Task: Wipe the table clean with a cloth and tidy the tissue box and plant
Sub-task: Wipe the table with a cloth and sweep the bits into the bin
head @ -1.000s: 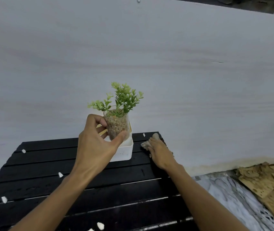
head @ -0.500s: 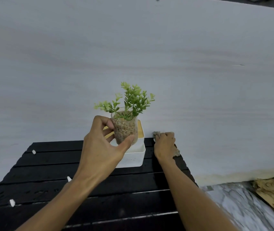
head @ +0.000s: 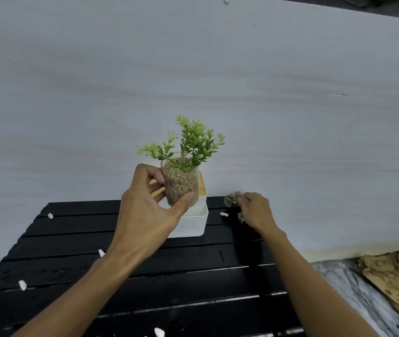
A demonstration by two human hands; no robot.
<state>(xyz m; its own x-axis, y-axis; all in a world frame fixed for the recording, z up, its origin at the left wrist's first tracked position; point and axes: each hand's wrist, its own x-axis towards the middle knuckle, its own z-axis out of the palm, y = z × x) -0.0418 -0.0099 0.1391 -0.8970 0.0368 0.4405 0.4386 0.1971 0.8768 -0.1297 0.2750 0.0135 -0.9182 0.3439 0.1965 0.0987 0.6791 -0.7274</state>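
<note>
While the left hand grips the plant in its clear pebble-filled cup, lifted above the white tissue box, right hand pressed on a crumpled cloth at the far edge of the black slatted table, white scraps scattered.

The right hand now sits farther right of the tissue box than half a second ago. The cloth bunches out beyond its fingertips, and a white scrap shows between them.
</note>
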